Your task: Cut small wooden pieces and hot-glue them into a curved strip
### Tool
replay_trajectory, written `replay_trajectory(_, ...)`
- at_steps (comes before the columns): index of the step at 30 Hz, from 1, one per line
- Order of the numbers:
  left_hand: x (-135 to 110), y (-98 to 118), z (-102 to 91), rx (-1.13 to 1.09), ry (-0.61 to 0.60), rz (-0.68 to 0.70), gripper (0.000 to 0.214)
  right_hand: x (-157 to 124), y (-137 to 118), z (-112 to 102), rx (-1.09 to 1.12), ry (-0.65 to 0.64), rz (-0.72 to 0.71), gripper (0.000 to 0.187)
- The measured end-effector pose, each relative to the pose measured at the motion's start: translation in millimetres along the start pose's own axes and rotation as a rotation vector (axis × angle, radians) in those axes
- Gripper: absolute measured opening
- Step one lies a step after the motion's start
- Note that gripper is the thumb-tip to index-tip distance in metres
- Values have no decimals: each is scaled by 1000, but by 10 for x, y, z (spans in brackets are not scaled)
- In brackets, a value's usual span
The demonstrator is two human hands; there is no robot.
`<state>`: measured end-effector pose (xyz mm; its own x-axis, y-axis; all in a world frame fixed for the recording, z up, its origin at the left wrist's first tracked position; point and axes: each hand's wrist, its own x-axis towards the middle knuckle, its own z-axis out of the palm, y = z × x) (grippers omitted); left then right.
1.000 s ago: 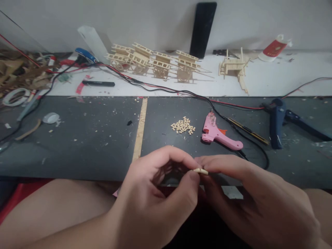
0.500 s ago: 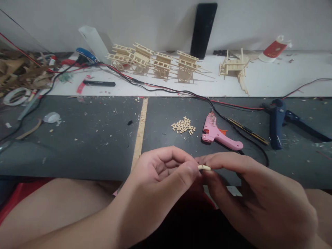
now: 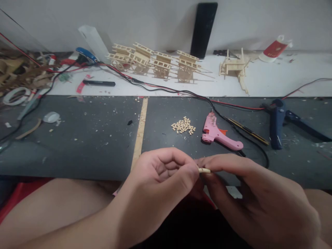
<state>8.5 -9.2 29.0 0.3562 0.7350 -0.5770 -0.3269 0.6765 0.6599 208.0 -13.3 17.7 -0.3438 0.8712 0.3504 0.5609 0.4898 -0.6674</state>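
Both hands meet at the near edge of the dark worktop [image 3: 90,145]. My left hand [image 3: 158,186] is curled, its thumb and fingertips pinching one end of a small pale wooden piece [image 3: 204,170]. My right hand [image 3: 254,197] pinches the other end between thumb and forefinger. A little pile of tiny wooden blocks [image 3: 183,126] lies on the worktop just beyond the hands. To its right rests a pink glue gun [image 3: 220,133] with a black cord.
Several small wooden cart models [image 3: 155,62] and a wooden chair-like model [image 3: 233,67] stand on the white strip at the back. A dark blue glue gun [image 3: 277,122] lies at right, a black phone [image 3: 202,29] leans on the wall, and wires, tape and scraps clutter the left.
The hands have shifted only slightly; the wooden piece stays pinched between them and sits a touch lower than half a second ago.
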Motion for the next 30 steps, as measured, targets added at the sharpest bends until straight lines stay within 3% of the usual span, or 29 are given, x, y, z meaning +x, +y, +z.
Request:
replay_trajectory(10, -7, -9, -6, -8, -8, -14, 16, 4, 20, 16, 3, 13, 4, 16)
replay_trajectory(17, 19, -23, -17, -77, -11, -26, 34, -32, 3, 26, 7, 28, 34, 16)
replay_trajectory(27, 7, -37, -17, -30, -35, -32, 23, 19, 1, 27, -21, -3, 4, 16)
replay_trajectory(30, 0, -34, -12, -23, 3, -34, 23, -125, 70, -20, -54, 77, 28, 26)
